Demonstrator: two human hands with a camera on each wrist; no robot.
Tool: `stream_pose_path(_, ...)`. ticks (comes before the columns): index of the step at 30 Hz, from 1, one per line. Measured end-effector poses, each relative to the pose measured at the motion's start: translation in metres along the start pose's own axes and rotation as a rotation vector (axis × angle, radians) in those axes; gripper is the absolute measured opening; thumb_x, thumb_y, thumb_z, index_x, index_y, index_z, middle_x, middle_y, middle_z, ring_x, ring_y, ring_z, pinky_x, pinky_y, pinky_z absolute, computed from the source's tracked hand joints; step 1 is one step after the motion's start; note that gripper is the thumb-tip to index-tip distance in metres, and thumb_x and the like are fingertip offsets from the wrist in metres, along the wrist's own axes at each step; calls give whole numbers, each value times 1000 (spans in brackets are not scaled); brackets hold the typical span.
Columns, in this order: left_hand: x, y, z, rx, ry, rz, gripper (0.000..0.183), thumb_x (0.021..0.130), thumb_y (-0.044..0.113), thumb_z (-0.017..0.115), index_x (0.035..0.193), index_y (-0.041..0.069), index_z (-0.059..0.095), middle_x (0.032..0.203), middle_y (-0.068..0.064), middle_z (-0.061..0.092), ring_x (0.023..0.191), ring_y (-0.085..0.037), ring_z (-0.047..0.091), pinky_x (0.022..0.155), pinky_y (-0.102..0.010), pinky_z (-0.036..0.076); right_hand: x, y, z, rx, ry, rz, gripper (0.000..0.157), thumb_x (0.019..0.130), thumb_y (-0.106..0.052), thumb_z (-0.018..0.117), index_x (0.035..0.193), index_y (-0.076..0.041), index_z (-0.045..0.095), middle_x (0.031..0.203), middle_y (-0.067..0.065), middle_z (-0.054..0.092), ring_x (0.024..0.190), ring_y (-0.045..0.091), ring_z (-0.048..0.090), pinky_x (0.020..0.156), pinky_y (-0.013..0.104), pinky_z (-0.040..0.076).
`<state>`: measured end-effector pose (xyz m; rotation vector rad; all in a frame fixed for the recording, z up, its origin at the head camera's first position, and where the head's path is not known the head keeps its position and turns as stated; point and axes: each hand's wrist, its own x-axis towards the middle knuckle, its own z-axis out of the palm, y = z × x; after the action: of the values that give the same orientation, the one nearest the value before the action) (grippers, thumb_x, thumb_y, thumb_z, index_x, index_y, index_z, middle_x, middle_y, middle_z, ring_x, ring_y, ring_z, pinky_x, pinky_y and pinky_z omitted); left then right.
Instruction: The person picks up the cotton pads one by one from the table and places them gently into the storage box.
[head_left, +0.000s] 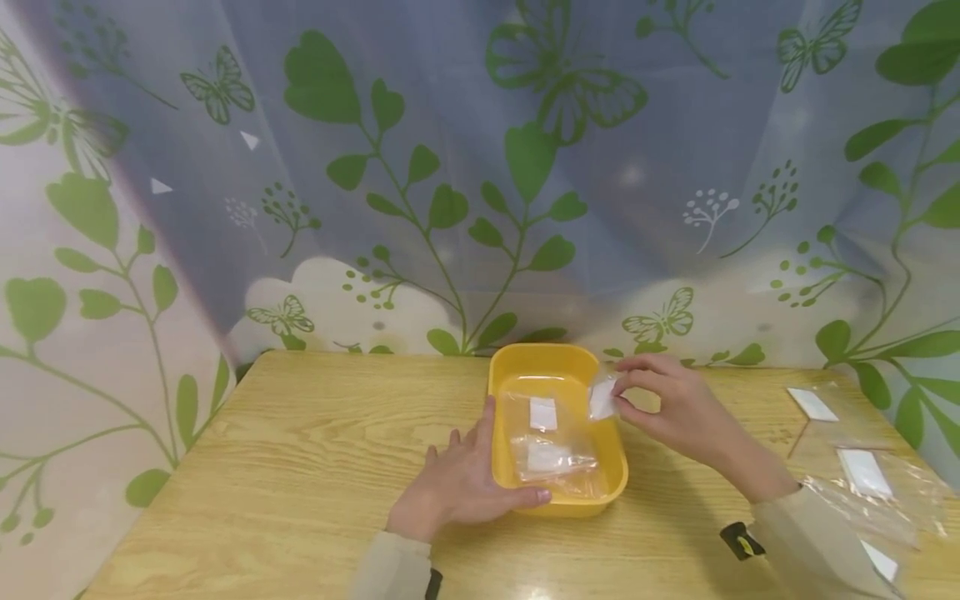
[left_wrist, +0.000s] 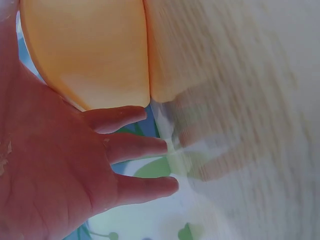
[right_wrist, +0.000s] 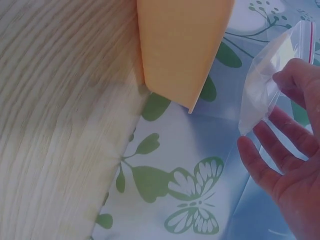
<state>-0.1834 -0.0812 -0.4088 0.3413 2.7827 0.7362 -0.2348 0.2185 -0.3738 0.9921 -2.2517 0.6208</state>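
Observation:
A yellow plastic bin (head_left: 558,506) stands on the table with clear bags (head_left: 525,404) bearing white labels inside. My left hand (head_left: 468,483) rests against its left side, thumb over the near rim. In the left wrist view the fingers (left_wrist: 140,147) of that hand stretch out straight beside the bin (left_wrist: 90,50). Over the bin's right rim, my right hand (head_left: 678,408) pinches a small clear zip bag (head_left: 602,398) with a white label. The right wrist view shows this zip bag (right_wrist: 262,85) between thumb and forefinger, its red seal line at the top edge.
Several clear bags with white labels (head_left: 866,473) lie at the right of the wooden table (head_left: 322,442). A curtain (head_left: 450,275) with green leaves and butterflies hangs right behind the table's back edge. A black strap piece (head_left: 741,542) sits by the right sleeve.

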Motion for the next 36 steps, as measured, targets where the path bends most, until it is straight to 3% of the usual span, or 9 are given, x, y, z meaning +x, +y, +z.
stream_pose_path(5,2,0,0,6,12,17,129,78,87,58,166,20,-10,171,-13,22,150,-54,29,120,-74,21,6,-3,6,-20,-19,7,20,77,-3,84,85,-17,73,107,9,74,100,29,70,88,32,56)
stream_pose_path(9,5,2,-1,20,19,22,129,78,90,53,166,19,-9,172,-12,18,150,-53,28,120,-74,21,11,-5,10,-15,-28,11,23,74,-1,84,84,-17,72,107,9,74,101,30,70,86,47,58)
stream_pose_path(20,11,2,0,15,13,11,137,72,92,58,165,19,-10,173,-9,16,151,-52,27,122,-72,18,21,-3,22,11,-92,47,20,78,-1,82,84,-16,71,109,12,74,105,32,69,90,51,59)
stream_pose_path(29,12,1,-2,11,2,20,136,74,89,61,165,19,-11,172,-11,18,151,-50,30,122,-72,20,37,-2,41,35,-101,42,12,81,-5,81,82,-13,73,104,12,75,101,31,70,92,48,59)
stream_pose_path(36,14,0,-2,14,-14,21,139,73,88,62,165,17,-14,171,-13,20,150,-49,32,122,-71,21,45,-4,50,27,-140,91,6,84,-8,78,85,-12,74,109,15,75,104,34,70,96,50,58)
